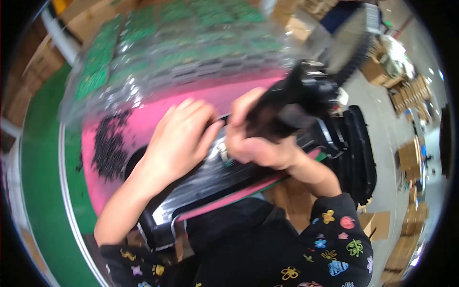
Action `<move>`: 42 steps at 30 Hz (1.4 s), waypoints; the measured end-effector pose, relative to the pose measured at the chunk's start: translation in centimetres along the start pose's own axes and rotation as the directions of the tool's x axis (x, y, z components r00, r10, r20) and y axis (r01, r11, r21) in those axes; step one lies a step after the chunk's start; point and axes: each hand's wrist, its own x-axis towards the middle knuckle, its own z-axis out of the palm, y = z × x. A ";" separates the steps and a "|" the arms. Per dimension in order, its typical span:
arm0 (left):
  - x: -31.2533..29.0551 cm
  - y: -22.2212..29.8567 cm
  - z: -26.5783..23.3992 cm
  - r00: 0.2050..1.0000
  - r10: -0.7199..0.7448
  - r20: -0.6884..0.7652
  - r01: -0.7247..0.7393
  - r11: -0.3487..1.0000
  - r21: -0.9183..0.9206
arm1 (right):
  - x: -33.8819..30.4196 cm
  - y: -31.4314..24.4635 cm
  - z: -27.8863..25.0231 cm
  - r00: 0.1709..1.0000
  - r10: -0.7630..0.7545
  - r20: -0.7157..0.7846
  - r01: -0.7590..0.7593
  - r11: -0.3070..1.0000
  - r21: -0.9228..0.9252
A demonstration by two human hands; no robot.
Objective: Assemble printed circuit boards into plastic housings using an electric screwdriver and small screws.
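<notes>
In the head view, the right hand (256, 138) grips a blurred black handheld tool (282, 112) above a glossy black plastic panel (215, 179) on the pink-topped bench (155, 110); the left hand (181, 136) curls over the panel, any grasp unclear. A slip could scratch the panel; the tool's tip is indistinct.

Head view: left one of two side-by-side fisheye cameras on person's head, looking down and forward over wearer's sleeves (334, 234). Close range: left hand (177, 136) and right hand (260, 152) large near centre, pink work surface (153, 107) just beneath. Wide field takes in green floor (40, 143) at left, grey floor (382, 138) farther off at right. Upright, unmirrored; edges curve toward rim.
</notes>
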 end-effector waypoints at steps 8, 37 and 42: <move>-0.4 -0.7 0.4 1.000 -0.017 0.003 0.018 0.999 -0.049 | 0.6 1.0 0.5 0.978 -0.167 0.129 0.130 0.959 0.253; 0.3 -0.4 0.2 0.974 0.224 0.020 -0.187 0.859 -0.477 | -1.0 -4.3 -1.0 0.791 -0.604 -0.104 0.612 0.773 0.166; 0.4 -0.1 0.1 0.989 0.133 0.063 -0.091 0.889 -0.448 | -2.3 -5.1 -2.9 0.873 -0.487 -0.015 0.488 0.873 0.028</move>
